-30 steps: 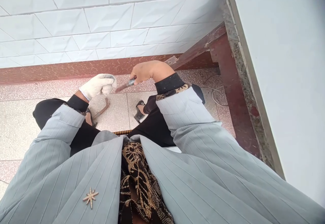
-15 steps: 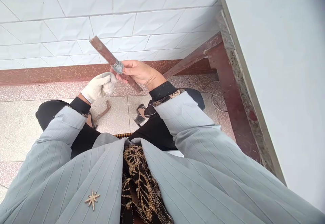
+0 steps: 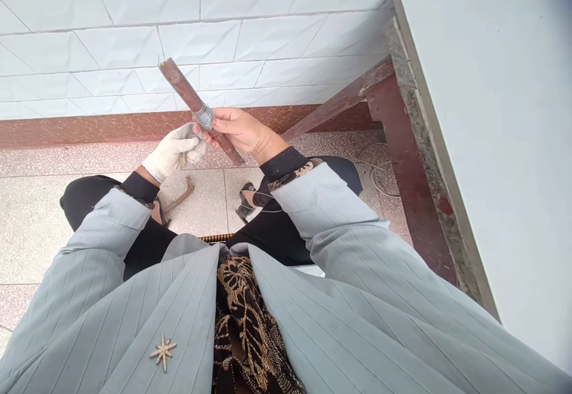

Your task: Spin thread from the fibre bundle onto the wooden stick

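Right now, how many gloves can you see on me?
1: a white glove on your left hand. Your right hand is bare, holding the wire-wound stick. Another glove could be hidden beneath your jacket.

Grey pinstriped jacket (image 3: 366,304), star brooch (image 3: 163,353), white glove (image 3: 164,154)

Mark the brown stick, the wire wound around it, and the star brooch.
Brown stick (image 3: 182,87): head view, on its upper length.
Wire (image 3: 204,117): head view, middle of the winding.
Star brooch (image 3: 163,353): head view, its centre.
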Action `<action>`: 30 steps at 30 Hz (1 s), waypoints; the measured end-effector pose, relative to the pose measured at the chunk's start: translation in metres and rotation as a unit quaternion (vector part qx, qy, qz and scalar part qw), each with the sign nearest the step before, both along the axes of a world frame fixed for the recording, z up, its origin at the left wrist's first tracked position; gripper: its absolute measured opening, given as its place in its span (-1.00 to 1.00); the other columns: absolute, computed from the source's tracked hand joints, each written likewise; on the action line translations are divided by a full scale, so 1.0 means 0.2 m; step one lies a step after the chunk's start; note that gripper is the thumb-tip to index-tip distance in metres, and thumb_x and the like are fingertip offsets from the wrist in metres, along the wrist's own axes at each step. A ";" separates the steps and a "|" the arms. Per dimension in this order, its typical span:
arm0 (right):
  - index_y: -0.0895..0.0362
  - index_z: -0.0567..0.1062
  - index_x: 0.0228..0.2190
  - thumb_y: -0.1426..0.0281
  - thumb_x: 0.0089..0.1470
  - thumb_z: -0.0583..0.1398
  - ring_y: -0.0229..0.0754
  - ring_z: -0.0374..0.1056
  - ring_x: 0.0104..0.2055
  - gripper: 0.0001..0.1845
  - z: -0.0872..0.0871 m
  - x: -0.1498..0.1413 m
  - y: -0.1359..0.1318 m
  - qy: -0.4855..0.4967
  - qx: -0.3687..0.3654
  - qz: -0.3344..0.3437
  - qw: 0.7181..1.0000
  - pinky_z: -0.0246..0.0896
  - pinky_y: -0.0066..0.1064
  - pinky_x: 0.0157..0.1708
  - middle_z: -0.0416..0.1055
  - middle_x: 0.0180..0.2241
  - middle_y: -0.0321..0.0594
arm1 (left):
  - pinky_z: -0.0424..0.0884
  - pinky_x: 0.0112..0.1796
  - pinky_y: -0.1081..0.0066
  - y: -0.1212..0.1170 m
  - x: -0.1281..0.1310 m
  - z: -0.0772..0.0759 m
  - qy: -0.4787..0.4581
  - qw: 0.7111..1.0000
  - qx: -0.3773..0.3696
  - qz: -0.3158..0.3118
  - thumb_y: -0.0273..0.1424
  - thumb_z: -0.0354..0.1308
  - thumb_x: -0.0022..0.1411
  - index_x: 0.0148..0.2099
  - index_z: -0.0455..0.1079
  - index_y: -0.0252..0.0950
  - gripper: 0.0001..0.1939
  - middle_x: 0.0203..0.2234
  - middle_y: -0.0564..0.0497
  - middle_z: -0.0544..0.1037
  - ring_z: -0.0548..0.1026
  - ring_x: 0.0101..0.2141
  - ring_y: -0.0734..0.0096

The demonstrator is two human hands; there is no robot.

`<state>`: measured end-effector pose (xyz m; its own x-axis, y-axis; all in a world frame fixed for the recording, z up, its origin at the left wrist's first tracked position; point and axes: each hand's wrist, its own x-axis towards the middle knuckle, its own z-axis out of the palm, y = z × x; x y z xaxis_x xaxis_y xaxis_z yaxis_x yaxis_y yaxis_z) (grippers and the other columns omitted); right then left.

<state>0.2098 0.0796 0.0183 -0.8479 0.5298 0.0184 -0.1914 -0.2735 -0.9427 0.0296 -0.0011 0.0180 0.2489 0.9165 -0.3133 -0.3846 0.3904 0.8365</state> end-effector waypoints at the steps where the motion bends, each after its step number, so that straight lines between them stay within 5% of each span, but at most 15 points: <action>1: 0.17 0.47 -0.22 -0.01 0.11 0.36 -0.35 0.31 -0.37 -0.50 0.00 0.00 0.00 0.003 -0.006 -0.006 1.000 0.17 -0.55 -0.46 0.45 -0.35 -0.26 | 0.17 -0.59 0.50 0.00 0.00 -0.01 -0.001 1.000 0.005 -0.003 -0.32 0.46 0.10 -0.19 0.31 -0.24 -0.62 -0.50 0.10 0.43 0.26 -0.62 0.62; 6: 0.15 0.44 -0.22 -0.02 0.06 0.40 -0.38 0.29 -0.40 -0.47 0.04 0.03 0.02 0.008 -0.034 -0.036 0.999 0.19 -0.56 -0.48 0.44 -0.32 -0.27 | 0.20 -0.59 0.53 0.00 -0.04 -0.02 0.025 0.999 0.024 -0.008 -0.21 0.49 0.08 -0.17 0.35 -0.25 -0.57 -0.57 0.14 0.36 0.27 -0.62 0.61; 12: 0.12 0.40 -0.17 0.05 0.28 0.24 -0.41 0.25 -0.43 -0.61 0.16 0.10 0.04 -0.047 -0.050 -0.151 0.986 0.19 -0.58 -0.48 0.38 -0.31 -0.31 | 0.20 -0.59 0.56 0.00 -0.06 -0.01 -0.011 1.000 0.009 -0.008 -0.25 0.42 0.17 -0.23 0.40 -0.30 -0.69 -0.59 0.13 0.36 0.27 -0.64 0.64; 16: 0.16 0.39 -0.16 0.07 0.21 0.32 -0.44 0.26 -0.46 -0.57 0.15 0.10 0.03 -0.012 -0.082 -0.103 0.991 0.18 -0.60 -0.51 0.37 -0.32 -0.32 | 0.13 -0.62 0.59 0.01 -0.06 -0.07 -0.039 0.998 -0.033 -0.020 -0.36 0.37 0.23 -0.26 0.40 -0.33 -0.79 -0.60 0.16 0.31 0.19 -0.65 0.67; 19: 0.20 0.38 -0.18 0.08 0.14 0.38 -0.46 0.28 -0.49 -0.51 0.11 0.10 0.03 0.050 -0.096 -0.007 0.994 0.18 -0.61 -0.55 0.37 -0.35 -0.32 | 0.06 -0.63 0.65 0.04 -0.07 -0.17 -0.041 0.993 -0.099 0.049 -0.53 0.18 0.34 -0.28 0.37 -0.35 -0.90 -0.59 0.17 0.25 0.10 -0.67 0.73; 22: 0.22 0.38 -0.22 0.10 0.11 0.41 -0.45 0.31 -0.51 -0.50 0.09 0.11 0.05 0.102 -0.101 0.068 0.987 0.20 -0.61 -0.57 0.37 -0.38 -0.32 | 0.00 -0.64 0.67 0.08 -0.11 -0.28 0.014 0.968 -0.175 0.177 -0.62 0.02 0.37 -0.34 0.29 -0.33 -0.79 -0.62 0.20 0.17 0.02 -0.70 0.74; 25: 0.23 0.41 -0.25 0.13 0.12 0.41 -0.44 0.32 -0.51 -0.54 0.12 0.14 0.06 0.083 -0.108 0.039 0.990 0.20 -0.61 -0.59 0.37 -0.39 -0.30 | -0.04 -0.66 0.65 0.10 -0.15 -0.36 0.072 0.943 -0.210 0.248 -0.64 0.00 0.34 -0.37 0.23 -0.30 -0.76 -0.64 0.20 0.17 0.01 -0.71 0.72; 27: 0.22 0.42 -0.23 0.14 0.17 0.37 -0.44 0.32 -0.50 -0.58 0.14 0.15 0.07 0.053 -0.107 -0.019 0.993 0.20 -0.62 -0.58 0.37 -0.37 -0.30 | -0.05 -0.66 0.63 0.08 -0.17 -0.38 0.071 0.950 -0.200 0.231 -0.63 0.02 0.32 -0.36 0.28 -0.31 -0.80 -0.63 0.19 0.20 0.01 -0.71 0.71; 30: 0.20 0.43 -0.16 0.14 0.22 0.33 -0.44 0.32 -0.46 -0.61 0.15 0.14 0.07 0.040 -0.102 -0.094 0.990 0.20 -0.63 -0.55 0.37 -0.35 -0.32 | 0.10 -0.61 0.58 0.04 -0.19 -0.40 0.056 0.983 -0.125 0.125 -0.55 0.11 0.26 -0.31 0.38 -0.32 -0.92 -0.60 0.15 0.28 0.13 -0.67 0.65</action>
<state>0.2374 0.0932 0.0491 -0.7343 0.6775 -0.0421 -0.3284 -0.4088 -0.8515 -0.0082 0.0065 -0.0614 -0.0232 0.8351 -0.5497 -0.4054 0.4947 0.7687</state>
